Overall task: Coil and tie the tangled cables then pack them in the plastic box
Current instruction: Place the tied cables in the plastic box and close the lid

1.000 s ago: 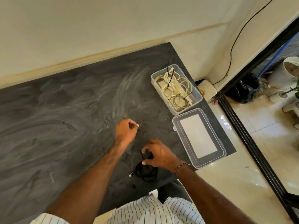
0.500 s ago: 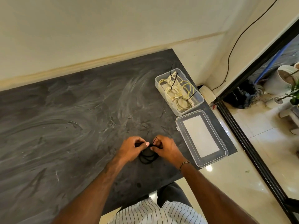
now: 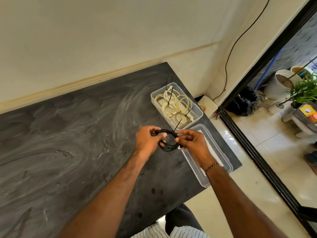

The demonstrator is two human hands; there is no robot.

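A black coiled cable (image 3: pixel 169 145) hangs between both hands above the dark table (image 3: pixel 68 143). My left hand (image 3: pixel 147 140) grips the coil's left side. My right hand (image 3: pixel 192 143) pinches its right side, where a thin black zip tie (image 3: pixel 178 125) sticks up. The clear plastic box (image 3: pixel 199 115) stands at the table's far right. Inside it lie white and yellowish cable coils (image 3: pixel 175 105) bound with black ties. The box's clear lid (image 3: pixel 221 155) lies flat near the table's right edge, partly under my right hand.
The table's right edge drops to a glossy tiled floor (image 3: pixel 257 182). A cream wall (image 3: pixel 103 40) runs behind the table, with a black wire (image 3: pixel 228 57) down it. A dark door frame (image 3: pixel 260 162) and plant pots (image 3: pixel 283 83) stand further right.
Both hands rose off the table with the black coil and moved right, toward the box. A second ago the left hand was apart from the coil; now it grips it.
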